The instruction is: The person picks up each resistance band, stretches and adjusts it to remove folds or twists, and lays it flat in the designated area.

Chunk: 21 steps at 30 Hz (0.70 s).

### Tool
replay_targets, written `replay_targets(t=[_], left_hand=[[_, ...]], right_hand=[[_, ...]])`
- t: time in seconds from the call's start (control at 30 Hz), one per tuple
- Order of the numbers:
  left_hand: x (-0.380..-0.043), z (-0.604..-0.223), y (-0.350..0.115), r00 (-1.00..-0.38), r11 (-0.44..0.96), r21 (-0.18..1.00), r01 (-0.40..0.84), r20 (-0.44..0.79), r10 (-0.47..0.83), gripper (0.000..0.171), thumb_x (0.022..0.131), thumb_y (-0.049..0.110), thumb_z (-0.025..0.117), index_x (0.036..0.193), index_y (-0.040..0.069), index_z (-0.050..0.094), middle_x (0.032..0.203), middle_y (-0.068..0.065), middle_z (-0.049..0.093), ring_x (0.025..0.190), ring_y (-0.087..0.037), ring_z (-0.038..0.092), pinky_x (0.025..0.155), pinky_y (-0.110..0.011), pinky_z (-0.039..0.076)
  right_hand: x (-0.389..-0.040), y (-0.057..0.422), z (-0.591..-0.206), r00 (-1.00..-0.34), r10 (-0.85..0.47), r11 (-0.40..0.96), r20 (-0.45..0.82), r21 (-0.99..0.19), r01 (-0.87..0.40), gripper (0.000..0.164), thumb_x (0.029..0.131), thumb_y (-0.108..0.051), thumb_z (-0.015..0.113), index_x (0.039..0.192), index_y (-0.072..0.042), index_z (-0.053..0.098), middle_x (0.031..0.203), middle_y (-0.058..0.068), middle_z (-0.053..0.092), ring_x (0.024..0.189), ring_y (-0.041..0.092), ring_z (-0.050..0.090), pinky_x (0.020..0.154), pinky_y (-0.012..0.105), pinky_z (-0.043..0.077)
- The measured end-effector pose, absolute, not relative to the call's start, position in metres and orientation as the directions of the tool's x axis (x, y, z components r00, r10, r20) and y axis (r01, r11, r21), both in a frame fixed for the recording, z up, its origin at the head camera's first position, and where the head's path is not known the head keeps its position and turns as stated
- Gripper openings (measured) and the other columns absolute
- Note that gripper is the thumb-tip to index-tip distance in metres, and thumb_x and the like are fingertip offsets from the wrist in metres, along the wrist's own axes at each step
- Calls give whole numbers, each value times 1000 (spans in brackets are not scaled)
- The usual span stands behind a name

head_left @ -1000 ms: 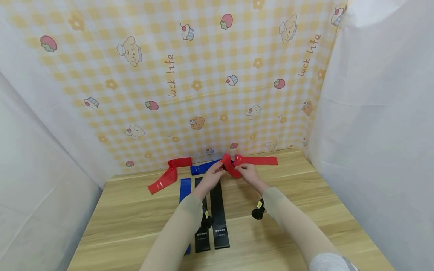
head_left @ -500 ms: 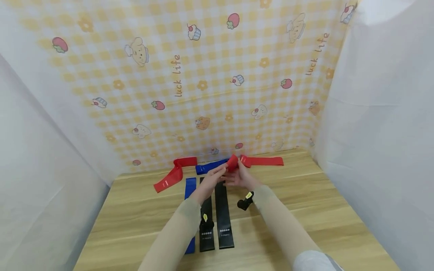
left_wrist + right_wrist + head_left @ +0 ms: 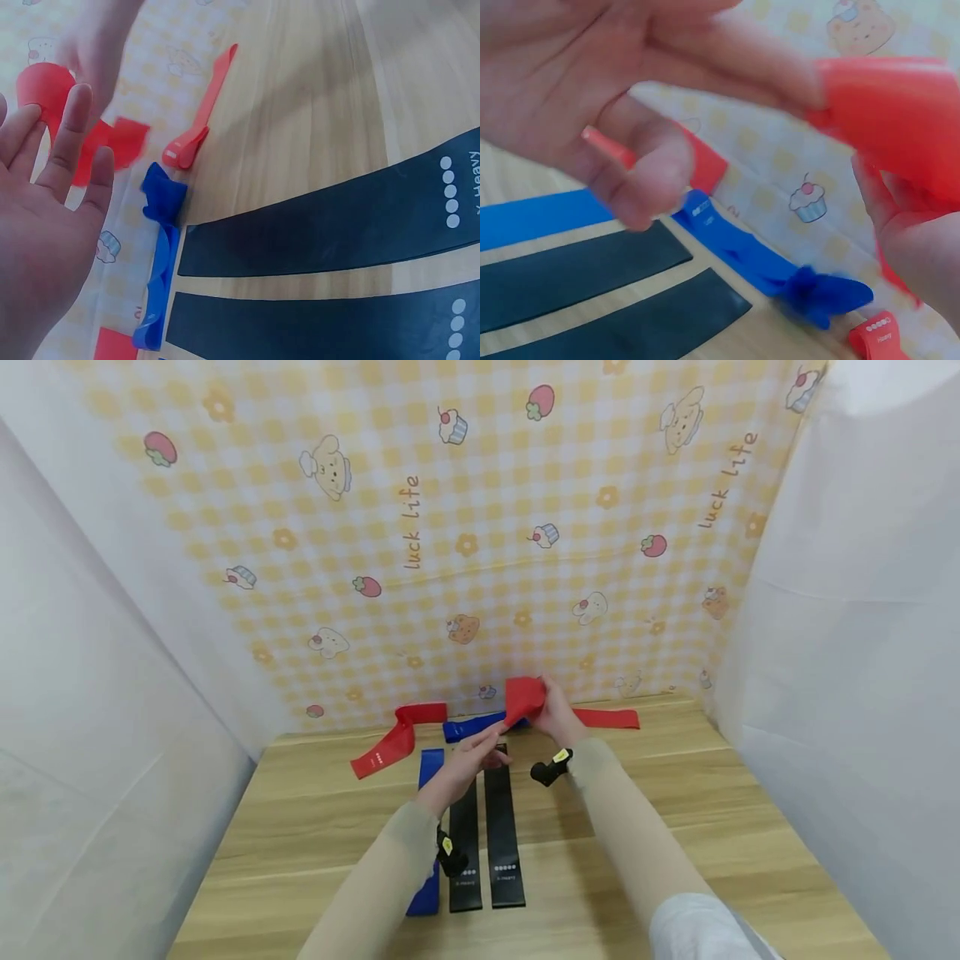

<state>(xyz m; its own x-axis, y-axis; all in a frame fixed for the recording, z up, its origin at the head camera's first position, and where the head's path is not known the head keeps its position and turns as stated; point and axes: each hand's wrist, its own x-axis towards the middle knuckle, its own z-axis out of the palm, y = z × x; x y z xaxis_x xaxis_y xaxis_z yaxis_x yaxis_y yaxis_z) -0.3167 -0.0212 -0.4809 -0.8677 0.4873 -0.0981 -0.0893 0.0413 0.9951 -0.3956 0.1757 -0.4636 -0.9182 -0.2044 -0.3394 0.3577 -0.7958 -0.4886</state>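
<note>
A red resistance band (image 3: 522,696) is held up off the table between both hands, near the back wall. My left hand (image 3: 465,768) pinches its lower end between thumb and index finger; the other fingers spread away, as the left wrist view shows. My right hand (image 3: 557,717) grips the upper, wider part from the right side. In the right wrist view the band (image 3: 892,112) stretches from the left fingertips to the right hand (image 3: 922,247). Below the hands lies a crumpled blue band (image 3: 163,191), and a second red band (image 3: 609,718) lies behind the right wrist.
Two black bands (image 3: 506,835) and a long blue band (image 3: 431,768) lie lengthwise under the left forearm. A twisted red band (image 3: 390,747) rests at the back left. A checked cloth (image 3: 465,568) hangs along the table's back edge, with white sheets (image 3: 840,610) at both sides.
My right hand has moved from under the held red band to its upper right and raised it. The band has opened out wider. My left hand keeps its pinch. The head view has shifted slightly.
</note>
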Motion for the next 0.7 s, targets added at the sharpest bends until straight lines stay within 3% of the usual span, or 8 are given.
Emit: replay_targets(t=[0.1, 0.2, 0.33, 0.37, 0.53, 0.7], left_hand=[[-313, -482, -24, -873, 45, 993, -110, -118, 474, 50, 103, 38, 45, 147, 15, 44, 112, -12, 64, 94, -20, 65, 101, -45, 41], [-309, -485, -27, -873, 68, 991, -114, -132, 469, 51, 102, 41, 46, 145, 15, 46, 104, -9, 66, 91, -19, 65, 100, -45, 41], [-302, -488, -31, -868, 95, 991, -96, -130, 479, 50, 101, 41, 47, 142, 13, 50, 100, -5, 67, 86, -18, 66, 100, -46, 42], [-300, -490, -31, -866, 99, 991, -92, -129, 483, 50, 101, 42, 48, 141, 12, 51, 98, -4, 66, 85, -18, 66, 100, -46, 42], [-289, -495, -37, -855, 129, 989, -75, -131, 502, 53, 99, 46, 48, 140, 12, 53, 94, -5, 66, 82, -19, 65, 99, -48, 41], [-276, -502, -44, -850, 172, 980, -99, -173, 497, 53, 98, 48, 49, 139, 15, 54, 91, -10, 68, 85, -21, 66, 103, -53, 36]], right_hand=[[-391, 180, -458, -925, -188, -796, -330, -500, 341, 37, 106, -34, 30, 136, -11, 36, 133, 4, 42, 112, 17, 47, 81, 29, 48], [-383, 184, -456, -935, -188, -817, -300, -481, 319, 35, 107, -29, 30, 137, -12, 36, 129, 3, 46, 108, 15, 50, 80, 28, 48], [-379, 188, -462, -940, -155, -855, -303, -436, 281, 21, 107, -24, 33, 119, -11, 44, 103, -1, 51, 88, 11, 49, 76, 24, 42], [-380, 189, -465, -942, -133, -861, -309, -435, 265, 22, 107, -23, 34, 121, -10, 45, 104, -1, 51, 89, 11, 49, 79, 24, 42], [-391, 202, -510, -947, -61, -886, -314, -419, 196, 43, 101, -20, 51, 142, -16, 40, 131, 0, 50, 113, 15, 50, 96, 28, 41], [-376, 206, -519, -904, -27, -894, -428, -394, 213, 51, 102, -22, 49, 150, -18, 30, 148, 2, 38, 131, 19, 40, 106, 35, 36]])
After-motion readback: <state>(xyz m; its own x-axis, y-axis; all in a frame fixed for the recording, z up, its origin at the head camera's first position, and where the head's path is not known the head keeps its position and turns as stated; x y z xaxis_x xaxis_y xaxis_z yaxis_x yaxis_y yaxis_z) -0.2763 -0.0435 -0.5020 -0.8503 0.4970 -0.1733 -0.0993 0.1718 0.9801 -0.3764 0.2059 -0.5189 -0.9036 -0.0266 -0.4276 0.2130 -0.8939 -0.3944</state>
